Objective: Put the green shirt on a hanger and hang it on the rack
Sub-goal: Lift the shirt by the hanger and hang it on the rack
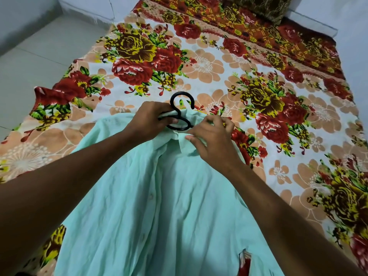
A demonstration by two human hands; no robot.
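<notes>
The pale green shirt [169,206] lies spread front-up on the flowered bedsheet, buttons down the middle, collar pointing away from me. A black hanger [180,108] sits inside it; only its hook and neck stick out above the collar. My left hand [153,118] grips the hanger's neck together with the left side of the collar. My right hand [213,140] pinches the right collar flap just beside the hanger. The rack is not in view.
The bedsheet [219,62] with red and yellow roses covers the bed. A dark patterned pillow [264,6] lies at the far edge. Pale tiled floor [39,52] and a wall run along the left.
</notes>
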